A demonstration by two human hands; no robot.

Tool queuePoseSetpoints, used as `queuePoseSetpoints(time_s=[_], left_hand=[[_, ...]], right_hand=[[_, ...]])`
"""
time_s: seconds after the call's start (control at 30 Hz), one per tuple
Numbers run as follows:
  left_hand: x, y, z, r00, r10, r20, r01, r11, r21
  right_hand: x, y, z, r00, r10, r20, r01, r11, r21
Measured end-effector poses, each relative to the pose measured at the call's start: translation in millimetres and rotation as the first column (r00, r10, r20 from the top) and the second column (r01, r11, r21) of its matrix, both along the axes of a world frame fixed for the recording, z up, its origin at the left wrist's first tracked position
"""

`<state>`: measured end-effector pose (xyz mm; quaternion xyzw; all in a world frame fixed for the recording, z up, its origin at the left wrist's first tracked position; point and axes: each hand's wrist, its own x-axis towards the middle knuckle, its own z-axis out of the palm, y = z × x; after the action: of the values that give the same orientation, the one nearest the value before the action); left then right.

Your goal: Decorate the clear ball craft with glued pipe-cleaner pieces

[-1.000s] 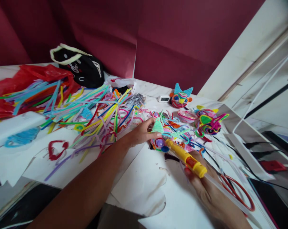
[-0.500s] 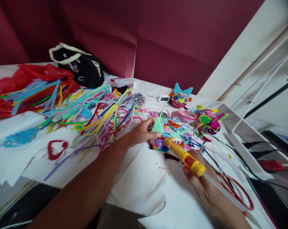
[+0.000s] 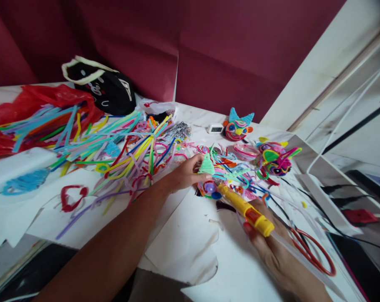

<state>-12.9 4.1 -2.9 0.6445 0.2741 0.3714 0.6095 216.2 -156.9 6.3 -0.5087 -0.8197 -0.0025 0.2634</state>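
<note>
My left hand [image 3: 188, 174] grips a light green fuzzy triangle [image 3: 206, 165] between thumb and fingers. Just below it sits a colourful round craft piece [image 3: 209, 188] with a purple button and a blue ball. My right hand [image 3: 265, 235] is wrapped round a yellow glue gun [image 3: 246, 211], a clear glue stick trailing from its back end. The gun's tip points at the craft piece, close to the triangle; whether they touch cannot be made out.
Loose pipe cleaners [image 3: 130, 155] and a red plastic bag [image 3: 51, 94] spread over the left, with a black pouch [image 3: 108, 90] behind. Two decorated figures [image 3: 238, 126] [image 3: 276, 157] stand at the back right. A power strip [image 3: 328, 203] with cables lies right.
The whole view has shifted very slightly. Both hands keep their holds, and the glue gun remains beside the craft piece.
</note>
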Motion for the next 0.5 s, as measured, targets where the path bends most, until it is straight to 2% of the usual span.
queuePoseSetpoints(time_s=[0.5], left_hand=[[-0.7, -1.6, 1.2, 1.0, -0.001, 0.005, 0.001, 0.999, -0.041]], right_hand=[[5.3, -3.3, -5.3, 1.0, -0.003, 0.013, 0.003, 1.0, -0.001]])
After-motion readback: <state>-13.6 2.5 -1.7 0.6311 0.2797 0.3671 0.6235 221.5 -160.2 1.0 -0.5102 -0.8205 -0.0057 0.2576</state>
